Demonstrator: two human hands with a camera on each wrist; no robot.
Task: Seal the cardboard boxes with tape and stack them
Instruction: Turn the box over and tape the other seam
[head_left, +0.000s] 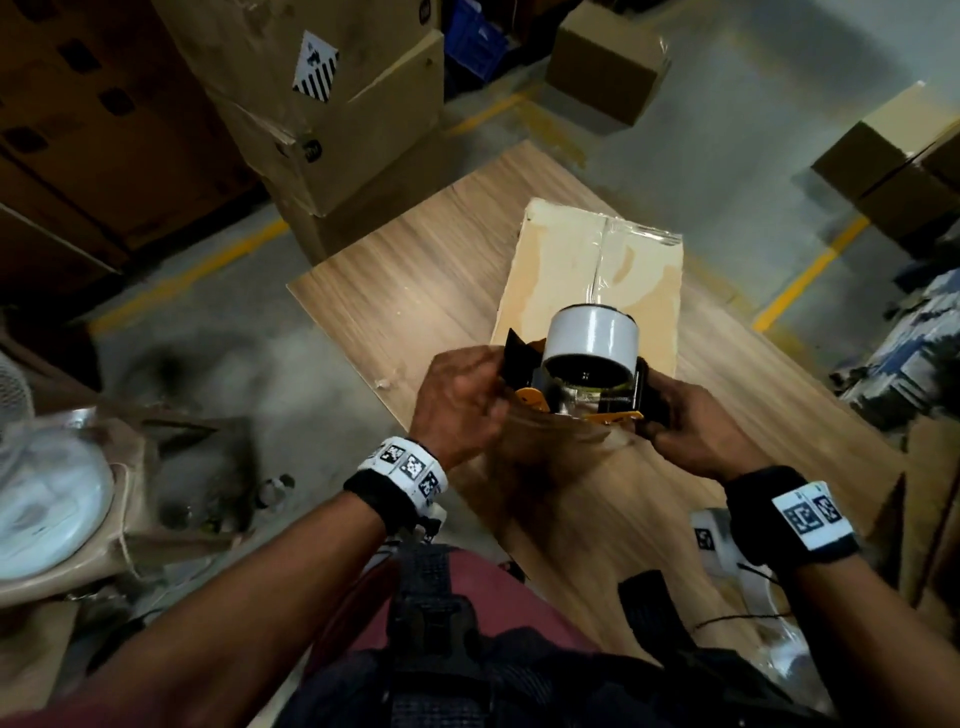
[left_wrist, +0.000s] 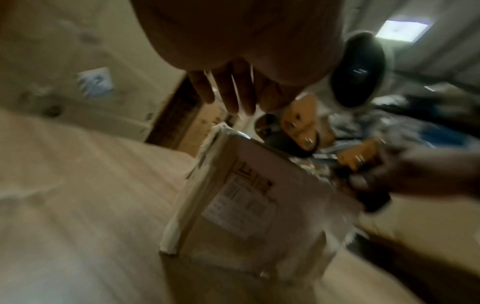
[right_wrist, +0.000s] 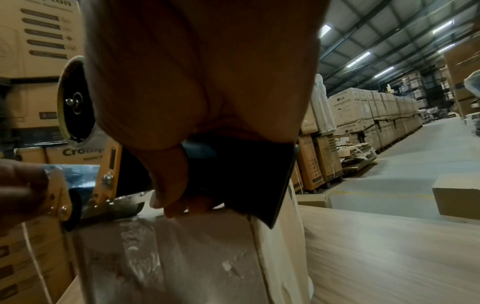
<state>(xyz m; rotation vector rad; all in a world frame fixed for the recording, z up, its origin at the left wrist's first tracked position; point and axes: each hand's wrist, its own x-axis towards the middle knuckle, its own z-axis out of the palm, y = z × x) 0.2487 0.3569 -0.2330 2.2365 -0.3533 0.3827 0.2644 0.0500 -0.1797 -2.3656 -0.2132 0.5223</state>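
At the centre of the head view a cardboard box (head_left: 597, 291) lies on the wooden worktop (head_left: 415, 280), a strip of clear tape (head_left: 602, 249) running along its top seam. At the box's near end sits a tape dispenser (head_left: 587, 364) with a white roll. The right hand (head_left: 696, 426) grasps its black handle, fingers curled round it. The left hand (head_left: 462, 400) touches the dispenser's left side; whether it grips cannot be told. More boxes (head_left: 322, 104) stand at upper left.
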